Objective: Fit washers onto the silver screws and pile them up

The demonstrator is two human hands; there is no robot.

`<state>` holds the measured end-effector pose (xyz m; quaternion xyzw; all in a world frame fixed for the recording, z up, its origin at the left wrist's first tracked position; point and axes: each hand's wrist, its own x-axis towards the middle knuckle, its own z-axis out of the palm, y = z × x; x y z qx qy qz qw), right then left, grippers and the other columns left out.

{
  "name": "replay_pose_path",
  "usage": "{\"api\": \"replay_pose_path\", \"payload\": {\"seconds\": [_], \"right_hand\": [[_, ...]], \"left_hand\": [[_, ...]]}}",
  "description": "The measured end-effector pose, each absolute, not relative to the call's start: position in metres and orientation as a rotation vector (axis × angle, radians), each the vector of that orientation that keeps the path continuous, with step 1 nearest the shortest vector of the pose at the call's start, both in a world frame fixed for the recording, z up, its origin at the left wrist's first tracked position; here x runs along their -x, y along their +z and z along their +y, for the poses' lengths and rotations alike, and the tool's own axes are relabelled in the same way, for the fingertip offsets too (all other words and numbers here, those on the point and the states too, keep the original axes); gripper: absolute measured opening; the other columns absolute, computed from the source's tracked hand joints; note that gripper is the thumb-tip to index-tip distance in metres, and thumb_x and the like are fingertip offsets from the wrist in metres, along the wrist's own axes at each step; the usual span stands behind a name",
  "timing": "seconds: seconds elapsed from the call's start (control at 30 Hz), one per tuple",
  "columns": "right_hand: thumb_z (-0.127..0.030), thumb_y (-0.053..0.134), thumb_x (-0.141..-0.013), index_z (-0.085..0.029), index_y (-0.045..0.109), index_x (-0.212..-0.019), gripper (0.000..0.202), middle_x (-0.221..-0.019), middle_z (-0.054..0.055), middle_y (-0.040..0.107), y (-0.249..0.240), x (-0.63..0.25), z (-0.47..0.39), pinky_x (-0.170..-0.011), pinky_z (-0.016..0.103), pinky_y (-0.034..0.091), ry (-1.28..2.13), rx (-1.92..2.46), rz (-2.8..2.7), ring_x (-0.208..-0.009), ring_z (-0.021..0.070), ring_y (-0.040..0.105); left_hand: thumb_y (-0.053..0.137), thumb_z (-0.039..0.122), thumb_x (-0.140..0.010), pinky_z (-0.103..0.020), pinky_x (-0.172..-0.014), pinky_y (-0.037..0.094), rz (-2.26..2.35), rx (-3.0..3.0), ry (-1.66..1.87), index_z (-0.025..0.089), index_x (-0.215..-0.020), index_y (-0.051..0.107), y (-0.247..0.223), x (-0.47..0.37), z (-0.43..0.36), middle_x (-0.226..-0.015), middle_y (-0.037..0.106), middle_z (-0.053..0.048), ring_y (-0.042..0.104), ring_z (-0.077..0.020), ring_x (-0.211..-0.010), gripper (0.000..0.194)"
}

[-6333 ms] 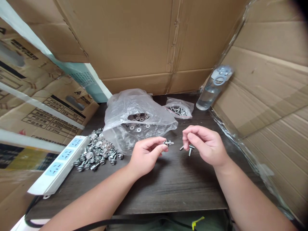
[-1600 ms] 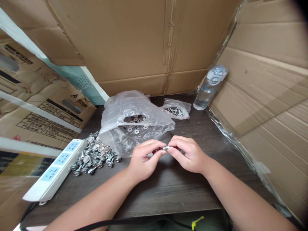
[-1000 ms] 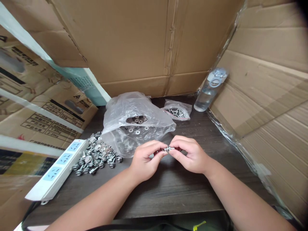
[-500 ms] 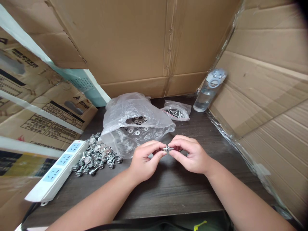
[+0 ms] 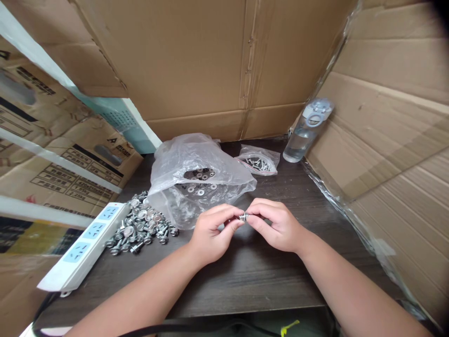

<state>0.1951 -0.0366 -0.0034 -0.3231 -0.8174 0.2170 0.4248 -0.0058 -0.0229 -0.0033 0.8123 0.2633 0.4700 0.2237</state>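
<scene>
A small silver metal bolt (image 5: 243, 217) sits pinched between the fingertips of left hand (image 5: 212, 234) and right hand (image 5: 277, 227). It should handle light, stiff, perhaps slippery (bare metal, I'd guess), best held at its ends. Left of the grip: heaped round-headed silver bolts (image 5: 140, 228).

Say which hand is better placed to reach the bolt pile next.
Left, probably: the left hand is nearer the bolt pile, while the right hand sits farther off. Both pinch one small metal fastener.
</scene>
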Motion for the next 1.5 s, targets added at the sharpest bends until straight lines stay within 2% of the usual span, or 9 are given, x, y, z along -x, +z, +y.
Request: {"api": "replay_pose_path", "payload": {"seconds": [0.2,0.33,0.57,0.67,0.8,1.07,1.37,1.5], "right_hand": [[-0.016,0.065,-0.087,-0.012,0.061,-0.107,0.021,-0.086,0.005,0.059,-0.0022,-0.1975,-0.0383,-0.065,0.020,0.048,0.569,0.788,-1.985,-0.072,0.0078,0.055],[-0.011,0.062,-0.087,-0.014,0.063,-0.101,0.015,-0.084,0.004,0.058,-0.0016,-0.1956,-0.0387,-0.066,0.020,0.047,0.559,0.764,-1.993,-0.072,0.0077,0.054],[-0.016,0.058,-0.091,-0.013,0.064,-0.095,0.008,-0.081,0.005,0.059,-0.0022,-0.1928,-0.0363,-0.065,0.023,0.045,0.554,0.776,-2.011,-0.072,0.0100,0.053],[-0.018,0.056,-0.092,-0.013,0.064,-0.092,0.009,-0.080,0.005,0.059,-0.0023,-0.1941,-0.0363,-0.065,0.024,0.045,0.558,0.788,-2.033,-0.072,0.0102,0.053],[-0.019,0.061,-0.090,-0.013,0.063,-0.101,0.013,-0.083,0.005,0.059,-0.0013,-0.1970,-0.0373,-0.064,0.022,0.047,0.555,0.792,-2.007,-0.071,0.0091,0.055],[-0.012,0.063,-0.086,-0.014,0.062,-0.103,0.017,-0.085,0.005,0.060,-0.0014,-0.1961,-0.0384,-0.064,0.022,0.050,0.494,0.727,-1.970,-0.072,0.0092,0.056],[-0.014,0.058,-0.090,-0.014,0.062,-0.094,0.005,-0.080,0.004,0.059,0.0000,-0.1932,-0.0387,-0.064,0.023,0.044,0.539,0.779,-2.006,-0.070,0.0098,0.052],[-0.017,0.052,-0.094,-0.014,0.060,-0.087,0.011,-0.078,0.004,0.057,0.0001,-0.1941,-0.0380,-0.065,0.024,0.043,0.555,0.808,-2.047,-0.071,0.0101,0.051]], "left_hand": [[0.067,0.011,-0.082,-0.015,-0.068,0.051,0.737,-2.222,1.333,0.016,-0.094,0.069,-0.0019,0.0058,-0.0231,-0.080,0.070,-0.002,0.063,-0.0071,-0.071,0.013],[0.066,0.012,-0.083,-0.017,-0.068,0.052,0.740,-2.218,1.298,0.016,-0.092,0.069,-0.0016,0.0066,-0.0236,-0.081,0.071,-0.003,0.064,-0.0085,-0.072,0.011],[0.065,0.015,-0.084,-0.019,-0.066,0.052,0.747,-2.218,1.287,0.016,-0.092,0.070,-0.0019,0.0060,-0.0236,-0.078,0.071,-0.004,0.064,-0.0101,-0.070,0.009],[0.065,0.015,-0.084,-0.020,-0.066,0.052,0.741,-2.217,1.288,0.016,-0.092,0.070,-0.0018,0.0060,-0.0233,-0.078,0.071,-0.004,0.064,-0.0102,-0.070,0.009],[0.066,0.015,-0.084,-0.018,-0.065,0.051,0.776,-2.187,1.289,0.016,-0.091,0.071,-0.0015,0.0062,-0.0231,-0.078,0.070,-0.004,0.064,-0.0096,-0.069,0.008],[0.066,0.017,-0.084,-0.018,-0.063,0.051,0.792,-2.158,1.293,0.014,-0.090,0.071,-0.0018,0.0061,-0.0239,-0.076,0.069,-0.004,0.064,-0.0097,-0.068,0.008],[0.067,0.015,-0.083,-0.019,-0.065,0.053,0.748,-2.192,1.302,0.016,-0.091,0.071,-0.0019,0.0051,-0.0232,-0.078,0.071,-0.004,0.064,-0.0098,-0.069,0.009],[0.066,0.016,-0.084,-0.020,-0.065,0.053,0.745,-2.204,1.280,0.016,-0.091,0.071,-0.0020,0.0049,-0.0233,-0.077,0.071,-0.004,0.064,-0.0101,-0.068,0.009]]}}
